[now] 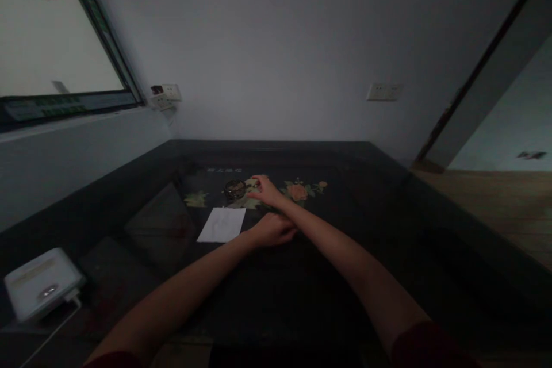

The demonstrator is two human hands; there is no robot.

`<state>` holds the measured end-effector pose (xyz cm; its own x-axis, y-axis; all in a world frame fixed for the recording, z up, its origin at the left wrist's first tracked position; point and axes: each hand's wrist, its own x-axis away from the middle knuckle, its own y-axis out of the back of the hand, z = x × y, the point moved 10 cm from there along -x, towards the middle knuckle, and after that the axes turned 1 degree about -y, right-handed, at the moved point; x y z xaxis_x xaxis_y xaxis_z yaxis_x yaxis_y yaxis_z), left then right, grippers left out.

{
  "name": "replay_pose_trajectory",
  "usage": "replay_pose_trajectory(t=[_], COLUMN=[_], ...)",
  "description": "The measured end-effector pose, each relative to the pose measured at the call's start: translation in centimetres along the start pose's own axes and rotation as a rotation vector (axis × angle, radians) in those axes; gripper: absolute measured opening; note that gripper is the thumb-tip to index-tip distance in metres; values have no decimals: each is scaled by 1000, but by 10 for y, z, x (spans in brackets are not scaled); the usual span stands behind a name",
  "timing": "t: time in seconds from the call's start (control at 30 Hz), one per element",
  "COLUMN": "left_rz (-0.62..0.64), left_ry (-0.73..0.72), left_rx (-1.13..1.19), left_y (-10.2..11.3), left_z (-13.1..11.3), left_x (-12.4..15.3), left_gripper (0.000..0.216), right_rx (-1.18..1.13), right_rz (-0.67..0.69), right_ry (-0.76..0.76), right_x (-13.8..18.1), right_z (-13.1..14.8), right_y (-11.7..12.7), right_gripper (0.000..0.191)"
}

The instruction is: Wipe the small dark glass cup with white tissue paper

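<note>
A white, rounded plastic box [45,276] is sitting on the left of the dark, glossy desk [345,162], with a thin white cable [75,299] trailing from it. A wide white wall socket [385,92] is facing out from the plain grey wall [276,57]; a dark-framed window [56,40] is standing at left, and brown wood-look flooring [509,198] is stretching along the right.

And there it is, a glossy table [336,155], smooth enough to throw reflections! Matt paper [223,225], a metallic-looking ring [235,188], smooth plastic box [43,283], matt wall [276,57], wood-look floor [509,201], cloth sleeve [426,345].
</note>
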<state>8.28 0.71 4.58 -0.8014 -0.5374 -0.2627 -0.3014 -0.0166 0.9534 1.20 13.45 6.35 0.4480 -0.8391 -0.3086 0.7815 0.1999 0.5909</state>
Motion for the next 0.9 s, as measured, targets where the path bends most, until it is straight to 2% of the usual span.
replay_pose_trajectory(t=[0.07,0.13,0.2,0.37,0.53,0.73,0.9], left_rz=[-33,-77,-113,-118,-88,-36,-47], left_ry=[-21,-43,-61,-62,-10,64,4], left_rx=[17,32,51,90,84,79,48], left_y=[1,3,6,8,8,4,2], left_z=[0,-1,-2,-4,-1,4,2], left_x=[1,2,3,3,4,4,4], left_gripper=[20,30,37,41,46,40,43], right_rx=[29,161,265,394,433,451,417], right_rz=[27,127,207,315,305,310,260], right_ry=[-5,-59,-92,-132,-173,-115,-83], right_x=[-10,-15,-17,-22,-32,-39,-40], right_z=[11,16,20,26,24,23,22], right_y=[-15,-34,-48,-62,-65,-70,-62], right_gripper=[80,95,100,86,76,67,61])
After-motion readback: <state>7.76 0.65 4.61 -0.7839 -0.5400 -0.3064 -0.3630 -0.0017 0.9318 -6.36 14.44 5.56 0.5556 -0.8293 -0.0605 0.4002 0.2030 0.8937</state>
